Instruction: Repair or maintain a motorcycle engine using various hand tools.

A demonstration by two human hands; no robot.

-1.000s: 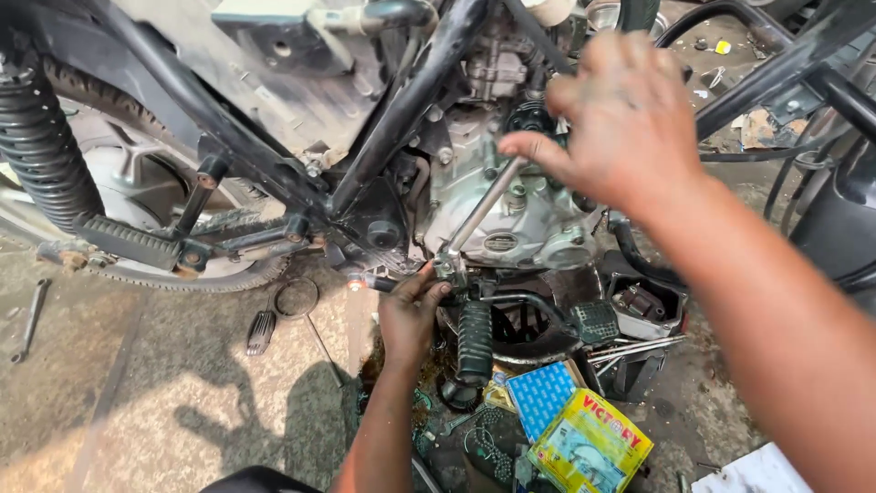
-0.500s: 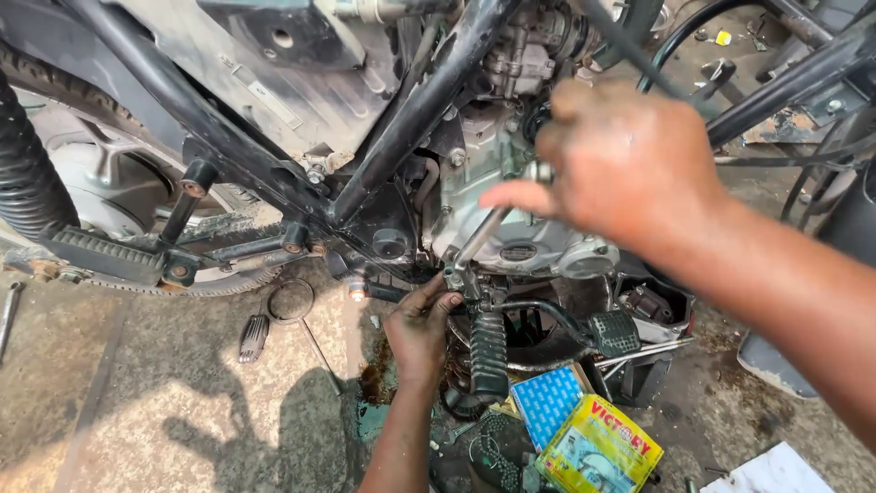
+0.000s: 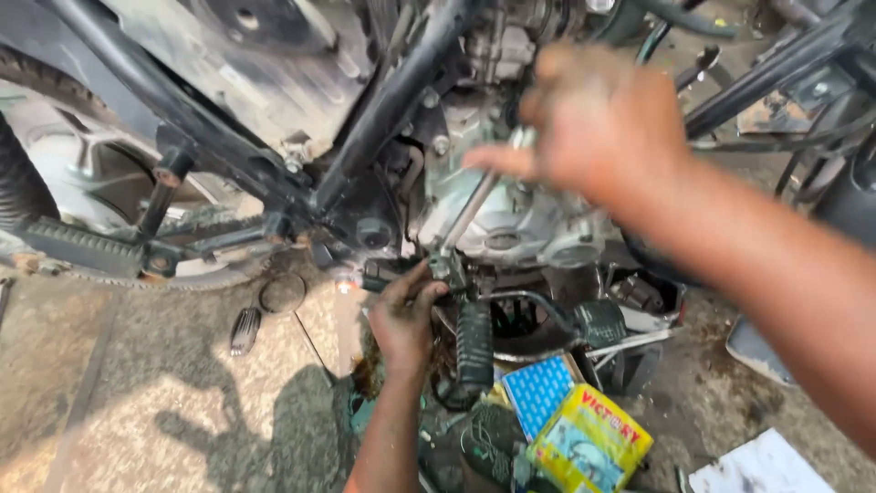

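Closest to me, the right hand (image 3: 607,123) is closed around the top of a long metal wrench (image 3: 467,215), blurred with motion; over the last second it has slid leftwards and risen a little, so the handle it grips now sits over the silver engine casing (image 3: 511,224) rather than off to its right; that reads to me as a turning stroke under way, the tool swinging about its lower end; below it the left hand (image 3: 406,315) has stayed where it was, fingers curled shut around the bottom of the wrench where it meets a fastener low on the engine, just above the ribbed black footpeg (image 3: 474,342), steadying the head while the other hand drives; my guess is the fastener is partway through being worked, not yet free; on the ground nearby lie a yellow carton (image 3: 593,447) and a blue perforated box (image 3: 538,393), touching each other, among dark oily parts; a round ring (image 3: 281,292) and a small ribbed piece (image 3: 245,329) rest on the concrete to the left; further back the black frame tube (image 3: 392,100) slants up across the machine, and at the far left the rear tyre (image 3: 18,187) with its chain shows less than before, the view having drifted rightward
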